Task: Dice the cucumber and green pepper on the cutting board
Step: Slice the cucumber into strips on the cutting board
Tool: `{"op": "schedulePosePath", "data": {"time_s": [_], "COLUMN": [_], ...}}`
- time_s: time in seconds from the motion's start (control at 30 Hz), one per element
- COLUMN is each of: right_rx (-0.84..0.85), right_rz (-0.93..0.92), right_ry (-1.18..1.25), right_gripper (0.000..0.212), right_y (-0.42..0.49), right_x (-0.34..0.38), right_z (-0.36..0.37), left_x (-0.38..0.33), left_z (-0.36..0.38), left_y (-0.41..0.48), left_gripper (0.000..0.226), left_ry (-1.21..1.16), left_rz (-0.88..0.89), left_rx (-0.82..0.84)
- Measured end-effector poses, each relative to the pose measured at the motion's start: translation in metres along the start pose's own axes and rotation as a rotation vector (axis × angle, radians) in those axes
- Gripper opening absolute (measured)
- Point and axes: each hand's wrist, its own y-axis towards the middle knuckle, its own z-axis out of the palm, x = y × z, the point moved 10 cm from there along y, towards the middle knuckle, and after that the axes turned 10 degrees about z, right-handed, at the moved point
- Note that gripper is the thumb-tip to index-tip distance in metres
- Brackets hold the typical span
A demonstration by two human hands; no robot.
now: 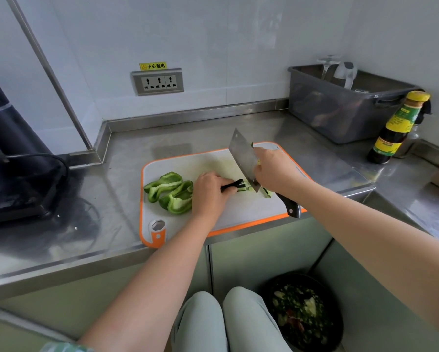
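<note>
A white cutting board (pixel 185 162) with an orange rim lies on the steel counter. Two green pepper halves (pixel 171 193) rest on its left part, cut side up. My left hand (pixel 209 194) holds down a bundle of dark cucumber strips (pixel 234 184), fingers curled over them. My right hand (pixel 274 171) grips a cleaver (pixel 241 154) high up by the blade's rear, and its black handle sticks out under my wrist. The blade's edge meets the strips just right of my left fingers. Cut cucumber bits (pixel 267 193) lie right of the blade.
A grey plastic tub (pixel 340 113) stands at the back right, with a dark sauce bottle (pixel 397 128) beside it. A black appliance (pixel 12 158) and its cable fill the left counter. A wall socket (pixel 158 82) is behind. On the floor is a black bin (pixel 306 313) of scraps.
</note>
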Motion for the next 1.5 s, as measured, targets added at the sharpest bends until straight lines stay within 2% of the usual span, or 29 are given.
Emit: {"op": "schedulePosePath", "data": {"time_s": [0.07, 0.17, 0.47, 0.63, 0.73, 0.83, 1.03, 1.2, 1.37, 1.5], "right_rx": [0.035, 0.089, 0.037, -0.046, -0.008, 0.047, 0.041, 0.031, -0.033, 0.035], "right_rz": [-0.026, -0.030, 0.003, -0.016, -0.055, -0.027, 0.014, 0.025, 0.008, -0.013], "right_ry": [-0.011, -0.091, -0.078, -0.019, -0.030, -0.106, -0.133, -0.081, -0.037, -0.082], "right_gripper": [0.024, 0.032, 0.020, 0.028, 0.020, 0.024, 0.018, 0.020, 0.028, 0.029], "right_y": [-0.003, -0.007, -0.010, -0.005, -0.008, -0.011, -0.012, -0.012, -0.008, -0.012], "right_x": [0.005, 0.011, 0.006, 0.002, 0.012, 0.016, 0.015, 0.015, 0.007, 0.013], "right_z": [-0.003, 0.004, 0.022, 0.004, -0.002, 0.008, 0.014, 0.023, 0.002, 0.005], "left_x": [0.000, -0.002, -0.003, -0.001, 0.000, -0.002, -0.003, -0.003, 0.001, 0.000], "left_z": [0.000, -0.001, -0.001, 0.000, 0.000, 0.000, 0.001, -0.001, 0.001, 0.002], "left_y": [0.000, 0.000, 0.000, 0.001, 0.001, 0.000, 0.001, 0.000, 0.001, 0.001], "left_gripper": [0.021, 0.019, 0.018, 0.021, 0.020, 0.019, 0.018, 0.018, 0.020, 0.019], "left_ry": [-0.003, 0.009, 0.020, 0.006, -0.016, 0.000, 0.017, 0.035, 0.006, 0.013], "left_rz": [0.003, 0.012, 0.034, 0.011, -0.001, 0.010, 0.028, 0.043, 0.014, 0.008], "left_rx": [0.005, 0.003, -0.006, 0.005, 0.008, 0.010, 0.005, -0.010, 0.000, 0.015]}}
